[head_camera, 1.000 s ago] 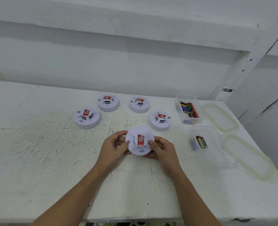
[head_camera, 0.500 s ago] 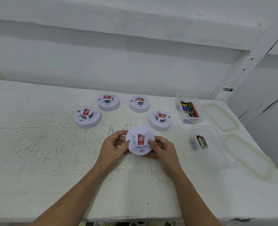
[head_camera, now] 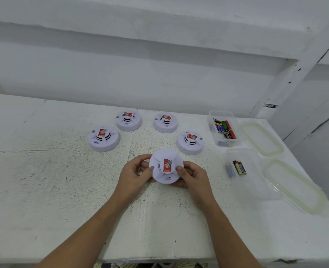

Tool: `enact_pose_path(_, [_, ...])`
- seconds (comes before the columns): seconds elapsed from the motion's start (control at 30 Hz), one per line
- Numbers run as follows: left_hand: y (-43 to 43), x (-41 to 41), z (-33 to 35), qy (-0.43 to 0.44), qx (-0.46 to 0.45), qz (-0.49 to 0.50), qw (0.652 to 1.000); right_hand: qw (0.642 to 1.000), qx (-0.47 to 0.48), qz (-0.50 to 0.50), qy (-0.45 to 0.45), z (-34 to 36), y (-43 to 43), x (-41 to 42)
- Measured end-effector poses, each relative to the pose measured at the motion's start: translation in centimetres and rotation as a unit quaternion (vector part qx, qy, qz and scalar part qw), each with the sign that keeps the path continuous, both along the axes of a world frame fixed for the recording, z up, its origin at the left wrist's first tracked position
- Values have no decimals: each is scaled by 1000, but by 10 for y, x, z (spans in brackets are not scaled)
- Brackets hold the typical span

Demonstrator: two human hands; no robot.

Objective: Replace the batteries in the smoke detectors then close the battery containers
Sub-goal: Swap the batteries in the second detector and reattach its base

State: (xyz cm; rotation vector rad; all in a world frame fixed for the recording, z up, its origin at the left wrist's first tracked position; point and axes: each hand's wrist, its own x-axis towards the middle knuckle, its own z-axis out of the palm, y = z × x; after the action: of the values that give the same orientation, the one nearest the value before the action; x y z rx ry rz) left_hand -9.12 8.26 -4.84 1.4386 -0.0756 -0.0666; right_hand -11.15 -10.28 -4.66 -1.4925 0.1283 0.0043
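A round white smoke detector (head_camera: 166,172) with a red label is held just above the table, face up. My left hand (head_camera: 134,176) grips its left rim, thumb on top. My right hand (head_camera: 193,177) grips its right rim, thumb beside the label. Several more white detectors lie behind it: one at the left (head_camera: 103,138), two at the back (head_camera: 128,120) (head_camera: 165,122), and one at the right (head_camera: 190,142). A clear box of several batteries (head_camera: 224,128) stands open at the back right. A nearer clear box (head_camera: 243,169) holds a few batteries.
Two clear lids lie on the white table (head_camera: 44,180) at the far right, one behind (head_camera: 261,139) and one nearer (head_camera: 295,186). A white wall rises behind the table. The table's front edge runs under my forearms.
The held detector has turned slightly in my hands; both hands stay on its rim in the same spot.
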Motion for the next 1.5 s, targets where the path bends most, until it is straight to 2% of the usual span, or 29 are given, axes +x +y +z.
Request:
enact_pose_path(0.67, [0,-1,-6,-1,23,6,1000,1000,-16,-5,-6,0,1,-1])
enact_pose_path(0.83, [-1,-2,-10,-15,70,69,995,998,-45,-37,-13,-2,10,2])
enact_pose_path(0.93, [-2,6,-7,-19,61,115,991,995,-87,-56,-13,1,18,15])
enact_pose_path(1.1, [6,36,1,-28,157,185,970,984,-172,-44,-18,9,39,51])
enact_pose_path(1.37, [14,73,8,-43,233,168,957,958,-279,-69,30,16,62,87])
enact_pose_path(1.5, [17,78,6,-35,254,135,957,924,-375,-64,45,15,65,103])
